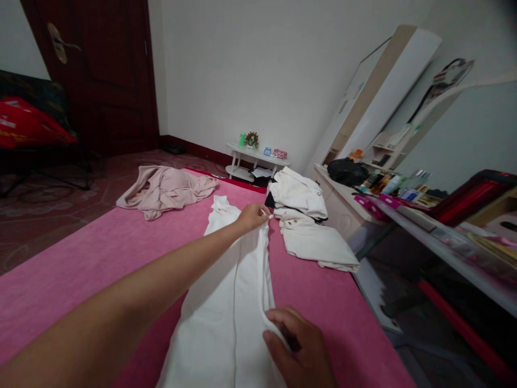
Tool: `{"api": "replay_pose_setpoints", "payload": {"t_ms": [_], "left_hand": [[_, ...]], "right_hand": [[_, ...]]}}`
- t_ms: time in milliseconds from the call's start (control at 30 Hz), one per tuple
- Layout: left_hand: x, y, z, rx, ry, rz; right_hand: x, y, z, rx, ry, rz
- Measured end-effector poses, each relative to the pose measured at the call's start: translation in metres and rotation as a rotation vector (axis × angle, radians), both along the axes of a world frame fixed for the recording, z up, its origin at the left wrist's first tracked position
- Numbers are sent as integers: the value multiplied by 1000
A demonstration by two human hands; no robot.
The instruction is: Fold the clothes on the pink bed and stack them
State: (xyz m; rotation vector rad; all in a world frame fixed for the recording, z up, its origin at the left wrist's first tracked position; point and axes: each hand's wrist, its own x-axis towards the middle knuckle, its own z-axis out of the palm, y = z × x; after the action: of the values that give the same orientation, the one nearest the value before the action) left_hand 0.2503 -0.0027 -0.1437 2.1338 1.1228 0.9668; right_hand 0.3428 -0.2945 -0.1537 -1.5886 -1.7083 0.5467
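Observation:
A long white garment (218, 312) lies lengthwise over the pink bedspread, with a frilly far end and a seam running down its middle. My left hand (254, 216) reaches across it and pinches its far right corner. Nearer to me, my right hand (301, 347) has the garment's right edge between thumb and fingers. Between the two hands that edge is folded into a narrow strip. To the right of the left hand lie folded white clothes (317, 242), with another folded white piece (299, 191) behind them.
A crumpled pale pink garment (165, 188) lies at the far left of the pink bedspread (97, 258). Beyond the bed stands a small white table (258, 153) with little items. A cluttered dresser (339, 207) and a glass-topped desk (448, 253) border the right side.

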Motion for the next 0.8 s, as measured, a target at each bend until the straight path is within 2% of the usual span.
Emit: {"api": "replay_pose_setpoints", "payload": {"t_ms": [67,133,200,267,400,467,533,667,800], "left_hand": [[-22,4,-8,1,13,-4],[-43,5,-18,-4,40,1],[-63,0,-27,-3,73,-1],[-83,-9,-34,5,103,-10],[-123,-40,-39,109,198,-112],[-142,-56,-38,190,269,-205],[-158,-67,-37,230,319,-225],[-174,-64,-40,204,339,-17],[-173,-25,-50,81,280,181]], "right_hand": [[-19,1,-8,-8,-63,96],[-33,2,-20,-74,-92,240],[-38,3,-29,-154,-56,365],[-34,4,-29,-156,-13,412],[-5,8,-9,-47,-59,300],[9,13,0,-57,-68,217],[18,22,2,-77,-53,160],[28,59,-10,-34,10,85],[35,120,-28,16,165,-22]]}}
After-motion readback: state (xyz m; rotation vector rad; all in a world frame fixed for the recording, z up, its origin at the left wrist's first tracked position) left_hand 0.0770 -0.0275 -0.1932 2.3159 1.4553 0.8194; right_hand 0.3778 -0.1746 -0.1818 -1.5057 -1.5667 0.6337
